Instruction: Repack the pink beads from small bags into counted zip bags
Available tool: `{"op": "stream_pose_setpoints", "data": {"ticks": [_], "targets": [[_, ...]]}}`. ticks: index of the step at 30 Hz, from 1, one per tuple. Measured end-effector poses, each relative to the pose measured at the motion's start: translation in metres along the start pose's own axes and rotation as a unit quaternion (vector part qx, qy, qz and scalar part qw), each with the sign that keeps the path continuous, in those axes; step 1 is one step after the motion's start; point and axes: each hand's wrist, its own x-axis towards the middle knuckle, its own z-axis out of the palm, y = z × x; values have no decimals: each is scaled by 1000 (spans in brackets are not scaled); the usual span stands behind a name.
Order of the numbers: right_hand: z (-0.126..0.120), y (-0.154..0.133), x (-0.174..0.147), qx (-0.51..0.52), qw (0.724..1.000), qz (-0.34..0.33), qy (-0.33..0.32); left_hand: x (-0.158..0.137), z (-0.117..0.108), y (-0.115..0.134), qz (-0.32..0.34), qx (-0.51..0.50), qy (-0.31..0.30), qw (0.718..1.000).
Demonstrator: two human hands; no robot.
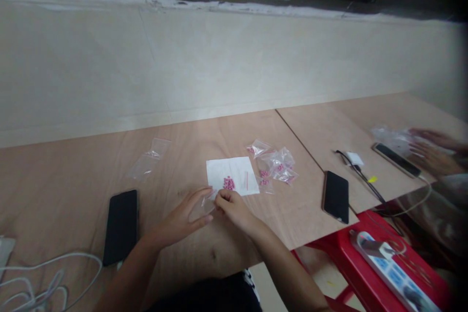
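Observation:
My right hand [234, 208] is closed in a pinch on the edge of a small clear plastic bag [207, 204], just in front of a white paper sheet [219, 168]. On the left side of that bag, my left hand [183, 219] has its thumb and fingers spread apart. Several small pink beads [228, 183] lie in a cluster on the sheet, close to my right fingertips. A thin reddish strip [247, 180] shows at the sheet's right side. To the right is a pile of clear bags [280, 163], some with pink beads inside.
Flat clear bags [148, 158] lie at the left. One black phone [121, 226] is left of my arm, another phone [335, 197] at the right. White cables [47, 285] coil front left. Another person's hands [431, 148] are far right, above a red stool [336, 248] with a power strip [387, 268].

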Motion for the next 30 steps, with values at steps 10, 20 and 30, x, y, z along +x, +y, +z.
{"op": "stream_pose_setpoints", "data": {"ticks": [10, 20, 30], "targets": [[-37, 15, 36, -120, 978, -36, 166, 21, 4, -28, -46, -13, 65, 997], [-47, 37, 73, -454, 854, 7, 252, 33, 5, -38, -53, 47, 93, 993], [-40, 21, 57, -366, 891, -56, 262, 37, 8, -38, -62, 64, 91, 992]]}}
